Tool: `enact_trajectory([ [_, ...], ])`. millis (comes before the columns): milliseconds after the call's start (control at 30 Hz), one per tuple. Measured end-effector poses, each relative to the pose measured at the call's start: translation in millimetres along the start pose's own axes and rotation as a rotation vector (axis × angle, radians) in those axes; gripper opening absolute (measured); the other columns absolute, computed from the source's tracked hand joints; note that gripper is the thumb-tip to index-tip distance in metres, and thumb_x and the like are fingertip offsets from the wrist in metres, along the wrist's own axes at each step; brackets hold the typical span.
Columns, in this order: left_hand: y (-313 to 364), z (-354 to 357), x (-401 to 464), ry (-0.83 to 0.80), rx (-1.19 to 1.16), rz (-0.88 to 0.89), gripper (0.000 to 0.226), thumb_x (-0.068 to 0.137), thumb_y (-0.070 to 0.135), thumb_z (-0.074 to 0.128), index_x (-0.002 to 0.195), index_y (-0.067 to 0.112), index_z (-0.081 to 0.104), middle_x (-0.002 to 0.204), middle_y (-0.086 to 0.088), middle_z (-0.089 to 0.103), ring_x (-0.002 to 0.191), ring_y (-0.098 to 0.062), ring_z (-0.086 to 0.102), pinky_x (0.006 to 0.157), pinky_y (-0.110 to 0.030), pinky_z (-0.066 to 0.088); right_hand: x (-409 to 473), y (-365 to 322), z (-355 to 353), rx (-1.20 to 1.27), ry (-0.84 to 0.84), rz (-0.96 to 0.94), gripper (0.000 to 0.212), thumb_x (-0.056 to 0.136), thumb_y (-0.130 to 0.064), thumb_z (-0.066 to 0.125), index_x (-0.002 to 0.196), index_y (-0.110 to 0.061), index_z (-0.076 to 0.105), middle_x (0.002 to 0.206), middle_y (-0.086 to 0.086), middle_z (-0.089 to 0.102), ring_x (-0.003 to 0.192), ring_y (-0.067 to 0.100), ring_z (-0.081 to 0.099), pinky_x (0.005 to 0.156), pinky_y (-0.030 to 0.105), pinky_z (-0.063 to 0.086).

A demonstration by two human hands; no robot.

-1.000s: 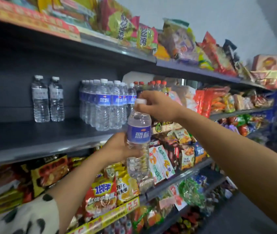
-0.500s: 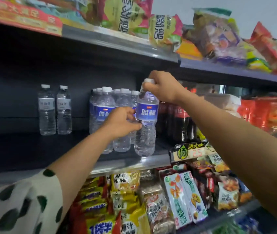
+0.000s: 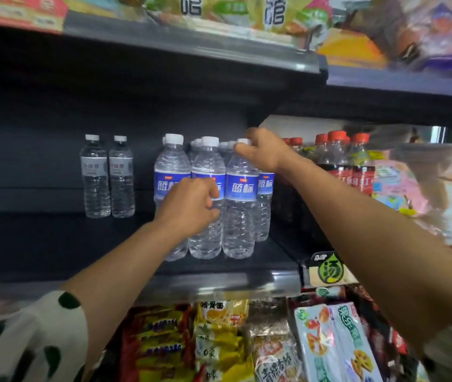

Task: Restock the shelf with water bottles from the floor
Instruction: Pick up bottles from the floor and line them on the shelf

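Note:
The water bottle (image 3: 240,205), clear with a blue label and white cap, stands on the dark middle shelf (image 3: 219,282) at the right front of a group of blue-label bottles (image 3: 169,172). My right hand (image 3: 262,154) grips it from above at the cap. My left hand (image 3: 189,208) is curled in front of the neighbouring bottle (image 3: 208,161), its fingertips just left of the placed bottle; whether it grips anything is unclear.
Two grey-label water bottles (image 3: 107,177) stand further left, with bare shelf around them. Red-capped dark drink bottles (image 3: 338,166) crowd the right side. The upper shelf edge (image 3: 191,48) hangs close above the caps. Snack packets (image 3: 219,340) fill the shelf below.
The bottle went from mid-air in front of the shelves up onto the middle shelf beside the blue-label group. My left hand slid off its body to the left.

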State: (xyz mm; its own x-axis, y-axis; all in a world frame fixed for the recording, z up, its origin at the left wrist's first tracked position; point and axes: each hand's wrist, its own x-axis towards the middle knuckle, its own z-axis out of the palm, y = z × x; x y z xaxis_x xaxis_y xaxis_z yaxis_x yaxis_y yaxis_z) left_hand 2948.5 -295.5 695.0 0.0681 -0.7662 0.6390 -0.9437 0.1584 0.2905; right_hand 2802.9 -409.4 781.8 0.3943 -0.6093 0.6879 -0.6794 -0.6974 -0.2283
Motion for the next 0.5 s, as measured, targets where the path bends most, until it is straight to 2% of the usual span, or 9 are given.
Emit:
enact_trajectory([
  [133,3.3,-0.8,0.2,-0.004,0.019,-0.01,0.022,0.08,0.018,0.072,0.1,0.02,0.064,0.083,0.006,0.065,0.09,-0.02,0.063,0.083,-0.038,0.052,-1.0,-0.2,3.7,0.027,0.004,-0.007,0.029,0.09,-0.042,0.052,0.082,-0.014,0.054,0.084,0.008,0.06,0.08,0.027,0.054,0.066,0.029,0.035],
  [233,3.3,-0.3,-0.2,-0.016,0.025,-0.013,0.023,0.08,0.019,0.073,0.101,0.02,0.064,0.084,0.005,0.065,0.089,-0.021,0.063,0.083,-0.039,0.053,-1.9,-1.1,1.6,0.058,-0.007,0.022,0.034,0.088,-0.043,0.053,0.096,-0.011,0.06,0.092,0.008,0.061,0.086,0.027,0.057,0.07,0.03,0.04],
  [400,5.6,-5.5,-5.5,-0.043,0.032,-0.001,0.029,0.081,0.019,0.072,0.109,0.019,0.063,0.092,0.002,0.064,0.091,-0.022,0.062,0.084,-0.039,0.052,-15.7,-11.6,-13.4,0.09,-0.045,0.049,0.041,0.088,-0.042,0.058,0.114,-0.01,0.053,0.101,0.005,0.056,0.092,0.022,0.053,0.073,0.027,0.035],
  [500,5.5,-10.0,-12.1,-0.057,0.001,0.009,0.032,0.081,0.018,0.071,0.112,0.018,0.063,0.096,0.0,0.064,0.094,-0.023,0.062,0.086,-0.04,0.052,-31.5,-17.8,-18.9,0.034,-0.029,0.07,0.047,0.09,-0.035,0.057,0.126,-0.006,0.046,0.118,0.013,0.059,0.106,0.028,0.055,0.08,0.029,0.04],
])
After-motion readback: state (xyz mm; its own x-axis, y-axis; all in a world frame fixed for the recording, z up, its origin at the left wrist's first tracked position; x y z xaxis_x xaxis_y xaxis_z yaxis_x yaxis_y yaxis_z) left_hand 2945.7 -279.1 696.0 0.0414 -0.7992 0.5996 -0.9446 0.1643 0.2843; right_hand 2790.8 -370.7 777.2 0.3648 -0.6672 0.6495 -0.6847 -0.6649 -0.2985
